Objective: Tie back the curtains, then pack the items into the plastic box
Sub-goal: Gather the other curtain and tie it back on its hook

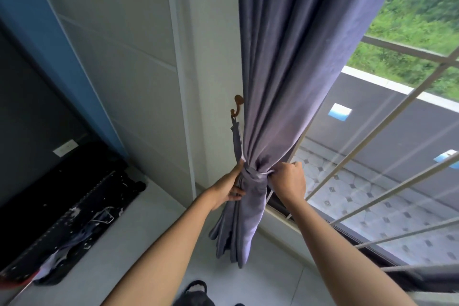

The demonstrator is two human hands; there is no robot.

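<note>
**Pale tiled floor, lower frame**

A pale tiled floor is seen across the lower middle of the frame. A black mat, littered with white scraps, is laid on it at lower left. A dark sandal is seen at the bottom edge.

You see a plain lavender-grey curtain, a rust-brown hook at nine o'clock of it, and a blue wall panel.

Daylight pours in through the window at right, leaving the left dim. Straight lines bow near the frame edges (wide-angle lens), and everything looks slightly soft.
</note>
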